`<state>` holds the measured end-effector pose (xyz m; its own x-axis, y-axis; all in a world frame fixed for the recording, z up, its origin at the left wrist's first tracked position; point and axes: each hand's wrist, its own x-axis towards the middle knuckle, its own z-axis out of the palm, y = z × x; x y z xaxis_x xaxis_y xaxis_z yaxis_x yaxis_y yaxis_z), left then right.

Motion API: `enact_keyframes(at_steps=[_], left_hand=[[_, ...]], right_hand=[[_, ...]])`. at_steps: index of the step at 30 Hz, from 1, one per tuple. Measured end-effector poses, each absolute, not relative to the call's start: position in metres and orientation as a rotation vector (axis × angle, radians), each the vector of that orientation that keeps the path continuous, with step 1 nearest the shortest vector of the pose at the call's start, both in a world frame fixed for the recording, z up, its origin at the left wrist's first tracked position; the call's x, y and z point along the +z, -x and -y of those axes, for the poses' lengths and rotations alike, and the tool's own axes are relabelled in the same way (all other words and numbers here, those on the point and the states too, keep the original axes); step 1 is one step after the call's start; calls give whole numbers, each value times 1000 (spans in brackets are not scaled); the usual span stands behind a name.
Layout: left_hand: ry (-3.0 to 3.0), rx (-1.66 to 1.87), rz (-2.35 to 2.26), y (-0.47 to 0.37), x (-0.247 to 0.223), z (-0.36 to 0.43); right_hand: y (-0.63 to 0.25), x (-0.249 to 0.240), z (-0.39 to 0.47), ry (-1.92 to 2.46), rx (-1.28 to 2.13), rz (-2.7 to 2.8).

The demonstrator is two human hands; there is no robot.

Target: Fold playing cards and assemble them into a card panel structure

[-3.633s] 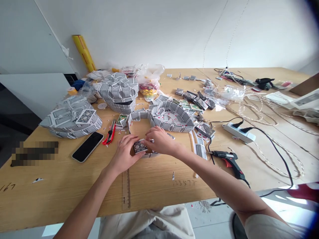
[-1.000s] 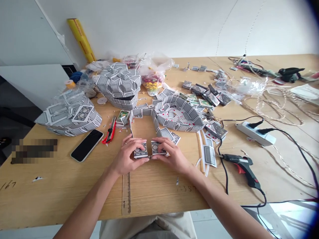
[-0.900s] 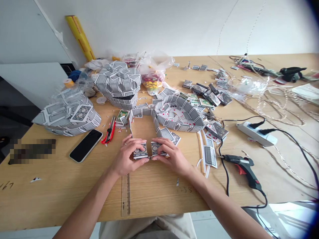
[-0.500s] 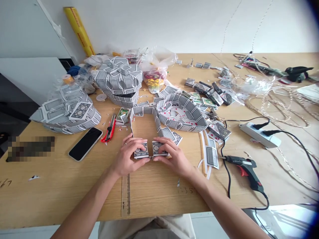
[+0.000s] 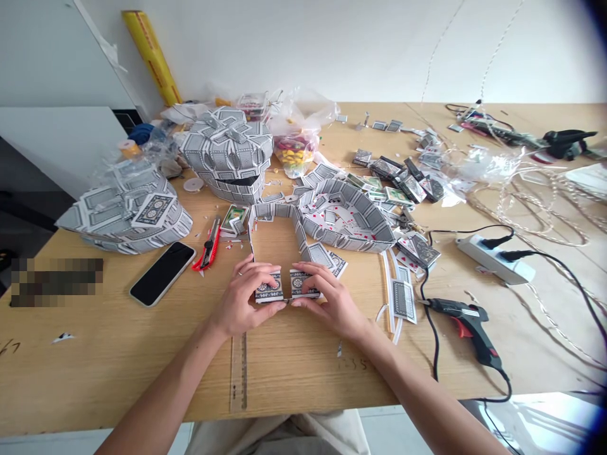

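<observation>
A strip of folded playing cards stands on edge in an open loop in front of me. At its near side lie two patterned card blocks with a narrow gap between them. My left hand grips the left block of playing cards, thumb along its lower edge. The right block of playing cards is pinched in my right hand, fingers over its top. Loose playing cards lie just beyond my right hand. Under my left wrist runs a clear ruler.
A heart-shaped card tray stands beyond. Two card-built boxes sit back left, near a phone and red utility knife. To the right are a glue gun, its cord and a power strip.
Both hands stay in the same place on the card blocks. The view has shifted very slightly; nothing else has visibly moved.
</observation>
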<state>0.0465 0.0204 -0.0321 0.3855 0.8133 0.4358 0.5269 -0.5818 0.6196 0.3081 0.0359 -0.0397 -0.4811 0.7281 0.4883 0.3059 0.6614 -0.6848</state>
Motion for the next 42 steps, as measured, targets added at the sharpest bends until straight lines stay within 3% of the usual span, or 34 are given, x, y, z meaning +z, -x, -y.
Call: enact_keyframes(at_steps=[42], left_hand=[[-2295, 1111, -1196, -21, -19, -21]], right_hand=[[-311, -35, -32, 841, 642, 2057]])
